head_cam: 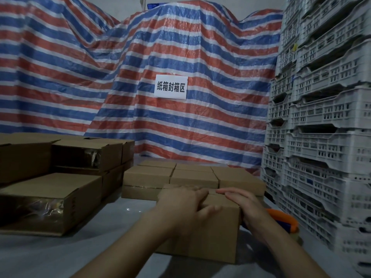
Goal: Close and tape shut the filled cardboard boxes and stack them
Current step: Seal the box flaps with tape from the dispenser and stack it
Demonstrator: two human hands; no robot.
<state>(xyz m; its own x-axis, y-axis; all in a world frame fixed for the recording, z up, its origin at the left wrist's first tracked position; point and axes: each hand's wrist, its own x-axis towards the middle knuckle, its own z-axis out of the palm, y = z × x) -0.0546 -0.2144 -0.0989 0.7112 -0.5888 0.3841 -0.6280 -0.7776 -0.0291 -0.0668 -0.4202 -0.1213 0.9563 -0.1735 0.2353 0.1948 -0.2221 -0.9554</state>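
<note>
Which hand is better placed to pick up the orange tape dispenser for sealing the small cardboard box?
Probably the right hand. The orange tape dispenser lies just beside it, to the right of the small brown cardboard box. The left hand rests on the box flaps and can hold them down.

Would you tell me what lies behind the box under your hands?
Behind the box sits a block of closed cardboard boxes, stacked at least two layers high. Both hands, left and right, and the box cover its lower front.
</note>
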